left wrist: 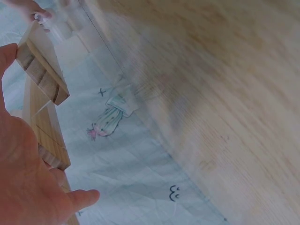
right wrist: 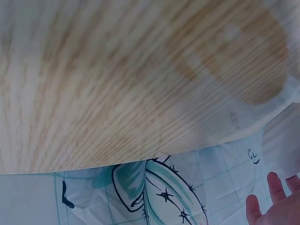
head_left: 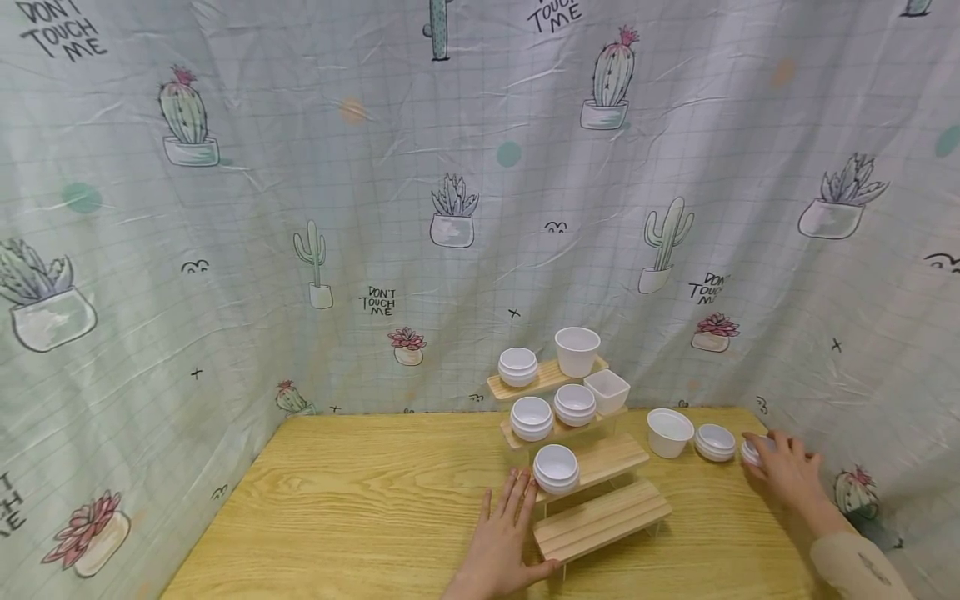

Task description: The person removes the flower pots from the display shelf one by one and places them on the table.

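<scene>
My right hand (head_left: pixel 791 471) reaches over a small round white pot (head_left: pixel 752 452) at the table's right side and grips it, covering much of it. In the right wrist view, part of a white pot (right wrist: pixel 281 145) shows beside the fingertips. My left hand (head_left: pixel 501 542) lies against the left end of a wooden stepped stand (head_left: pixel 603 523). Its fingers are extended, and the thumb touches the lowest step. One round ribbed pot (head_left: pixel 557 471) sits on the step by those fingertips. The left wrist view shows the step ends (left wrist: pixel 44 77) beside the hand.
A ribbed pot (head_left: pixel 517 367) and a taller cup-shaped pot (head_left: pixel 577 353) stand on the top step. Below are two ribbed pots (head_left: pixel 532 419) and a square pot (head_left: pixel 607 392). Another tall pot (head_left: pixel 670 433) and a ribbed pot (head_left: pixel 715 442) stand on the table. Cactus-print curtains (head_left: pixel 450 275) surround it.
</scene>
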Demonstrator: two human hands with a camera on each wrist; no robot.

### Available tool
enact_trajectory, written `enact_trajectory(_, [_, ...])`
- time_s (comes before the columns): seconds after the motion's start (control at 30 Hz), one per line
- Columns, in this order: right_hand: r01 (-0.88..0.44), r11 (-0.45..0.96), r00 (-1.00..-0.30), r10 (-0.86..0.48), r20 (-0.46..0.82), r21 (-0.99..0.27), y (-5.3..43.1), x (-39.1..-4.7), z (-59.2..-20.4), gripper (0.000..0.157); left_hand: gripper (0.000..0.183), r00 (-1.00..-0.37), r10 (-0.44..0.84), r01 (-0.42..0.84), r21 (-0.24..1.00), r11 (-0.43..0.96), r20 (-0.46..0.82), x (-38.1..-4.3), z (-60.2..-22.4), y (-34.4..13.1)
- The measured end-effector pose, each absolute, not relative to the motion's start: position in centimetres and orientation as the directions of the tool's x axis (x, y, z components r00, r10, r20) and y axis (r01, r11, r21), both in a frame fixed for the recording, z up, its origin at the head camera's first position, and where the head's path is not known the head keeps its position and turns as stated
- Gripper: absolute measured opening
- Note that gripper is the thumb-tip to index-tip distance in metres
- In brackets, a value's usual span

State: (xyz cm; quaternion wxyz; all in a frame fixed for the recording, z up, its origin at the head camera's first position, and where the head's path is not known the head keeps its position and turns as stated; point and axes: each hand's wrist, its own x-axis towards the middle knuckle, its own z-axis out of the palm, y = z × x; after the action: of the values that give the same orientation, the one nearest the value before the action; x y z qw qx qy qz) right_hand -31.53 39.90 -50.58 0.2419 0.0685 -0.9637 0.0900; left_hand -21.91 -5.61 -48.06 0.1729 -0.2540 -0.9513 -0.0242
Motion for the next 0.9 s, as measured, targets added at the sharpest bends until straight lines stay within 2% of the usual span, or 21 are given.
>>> enact_trajectory(0.4, [-0.135,0.977,-0.916,-0.059,0.397,-0.167,40.6,-32.1,-50.8,0.041,0.098,-0.815,0.473,0.488,-0.042,0.872,0.335,-21.8,-48.0,-5.6])
enact_trajectory(0.9, [-0.171,0.977,-0.9,-0.104,0.423,-0.125,40.4,-32.7,-51.1,0.043,0.098,-0.816,0.467,0.486,-0.033,0.873,0.339,-21.9,-48.2,-5.5])
